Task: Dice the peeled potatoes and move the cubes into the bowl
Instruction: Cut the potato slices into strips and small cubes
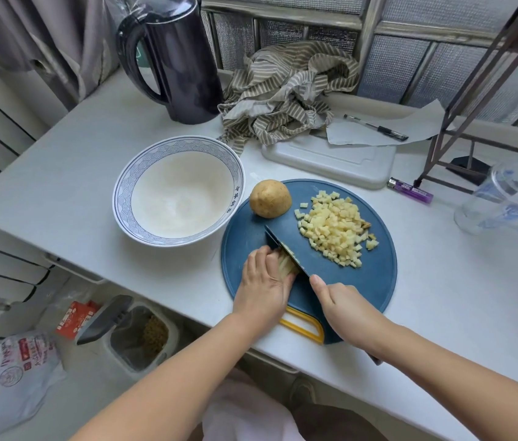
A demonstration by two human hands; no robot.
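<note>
I see a matt blue plastic board (362, 281) at centre, a glossy ceramic bowl (178, 198) left of it, striped cloth (286, 90) above, and a smooth white tabletop (76, 173).

I'm counting two cutting boards on the table (60, 186), one round blue board (362, 288) at the front edge and one white board (330, 167) behind it, plus one bowl (122, 192), one knife (278, 241) and one kettle (181, 58) near the back left corner. Potato-wise I'm seeing one uncut piece (270, 198), one sliced potato (286, 265) and one pile of cubes (334, 227), way too many to count. Also lying around are one striped cloth (283, 90), one pen (375, 127), one lighter (410, 190) and one clear jug (505, 198).
</note>
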